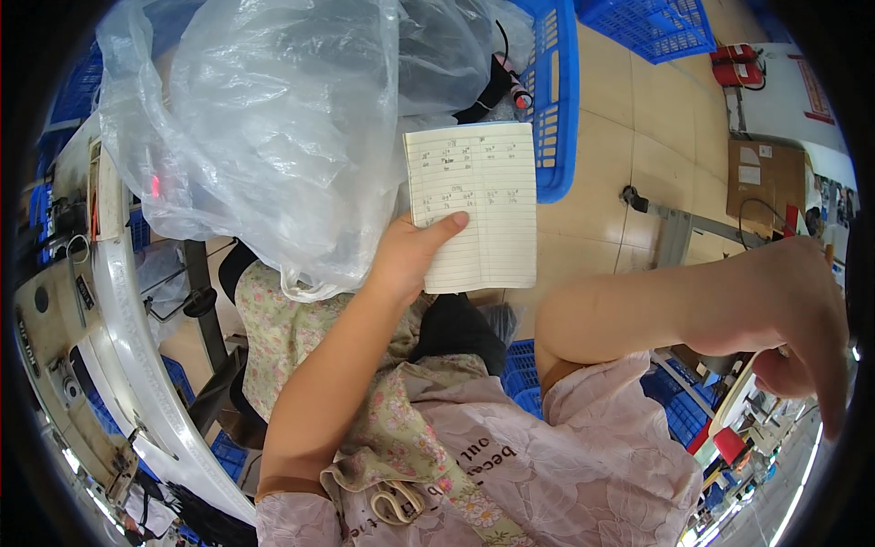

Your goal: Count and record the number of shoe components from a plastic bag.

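A small lined notebook (488,242) with handwritten rows of notes is held upright in front of me. My left hand (410,255) is closed on its lower left side, thumb pressed across the page. Off to the right, my right hand (791,314) is raised near the rim of the view, bent down at the wrist. One of its fingers stretches downward, apart from a more curled one, and I see nothing held in it. Behind the notebook, a large clear plastic bag (273,128) bulges over the left and middle, its lower edge by my left forearm.
A blue plastic basket (558,100) stands beyond the notebook, with a black item inside. Another blue basket (652,27) is farther off. Sewing-machine worktables (137,365) line the left. Red fire extinguishers (736,68) and a cardboard box (766,182) are at the far right.
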### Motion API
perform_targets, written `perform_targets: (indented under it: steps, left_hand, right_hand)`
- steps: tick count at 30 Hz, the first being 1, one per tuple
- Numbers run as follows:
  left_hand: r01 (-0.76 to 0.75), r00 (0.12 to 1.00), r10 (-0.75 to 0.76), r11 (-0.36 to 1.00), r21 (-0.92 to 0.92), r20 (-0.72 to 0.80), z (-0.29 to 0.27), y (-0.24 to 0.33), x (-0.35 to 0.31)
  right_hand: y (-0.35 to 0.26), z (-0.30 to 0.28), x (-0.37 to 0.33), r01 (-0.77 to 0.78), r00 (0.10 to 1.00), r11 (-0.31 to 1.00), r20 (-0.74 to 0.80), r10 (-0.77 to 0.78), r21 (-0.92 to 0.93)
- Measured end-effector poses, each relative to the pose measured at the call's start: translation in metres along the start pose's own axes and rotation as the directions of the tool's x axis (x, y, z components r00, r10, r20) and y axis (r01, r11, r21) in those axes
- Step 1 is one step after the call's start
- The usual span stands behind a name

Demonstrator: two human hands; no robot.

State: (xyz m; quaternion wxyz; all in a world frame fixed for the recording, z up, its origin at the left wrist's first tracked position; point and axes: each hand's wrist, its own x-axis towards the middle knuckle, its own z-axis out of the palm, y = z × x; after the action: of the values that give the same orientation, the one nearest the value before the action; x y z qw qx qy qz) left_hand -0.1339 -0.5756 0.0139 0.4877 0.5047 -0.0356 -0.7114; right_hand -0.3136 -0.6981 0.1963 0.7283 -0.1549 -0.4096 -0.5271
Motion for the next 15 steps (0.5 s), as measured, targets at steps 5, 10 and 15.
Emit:
perform_targets:
  steps: [5, 10, 15]
  left_hand:
    - [-0.003, 1.000, 0.003, 1.000, -0.025, -0.001, -0.001, 0.000, 0.000]
    - [-0.053, 0.999, 0.053, 0.998, -0.027, -0.013, -0.002, -0.002, 0.000]
    - [-0.032, 0.998, 0.032, 0.999, 0.001, -0.044, -0.002, -0.004, 0.001]
  right_hand:
    - [0.002, -0.008, -0.014, -0.224, 0.974, 0.971, -0.063, 0.220, -0.086]
    - [-0.010, -0.040, -0.036, -0.384, 0.922, 0.892, -0.055, 0.382, -0.241]
    - [-0.041, -0.085, -0.075, -0.393, 0.879, 0.875, -0.396, 0.267, -0.282]
